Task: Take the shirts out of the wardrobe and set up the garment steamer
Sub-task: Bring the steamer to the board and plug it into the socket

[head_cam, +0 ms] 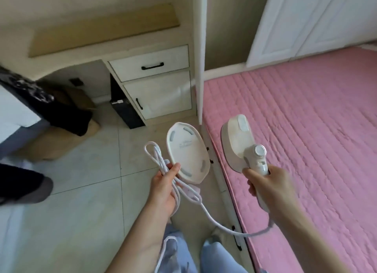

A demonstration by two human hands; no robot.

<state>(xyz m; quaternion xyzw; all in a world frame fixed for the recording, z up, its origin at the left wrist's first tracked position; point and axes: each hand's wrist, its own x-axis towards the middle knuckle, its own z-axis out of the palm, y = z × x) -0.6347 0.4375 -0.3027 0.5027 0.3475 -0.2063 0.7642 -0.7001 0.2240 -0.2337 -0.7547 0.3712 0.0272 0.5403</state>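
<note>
Handheld garment steamer (240, 142) held up over edge of pink quilted mattress (306, 130), handle clenched in right hand (271, 185). Base plate (188, 153) and coiled white power cord (163, 164) pinched together in left hand (165, 189), over tiled floor (81, 201); cord trailing across to steamer handle. Cream desk (149, 62) with drawer and cupboard ahead. No shirts clearly in view. Step in hand, likely: steamer setup, parts just being carried. Next probably needs a flat spot for base, cord uncoiled, a socket found; none identifiable here.
</note>
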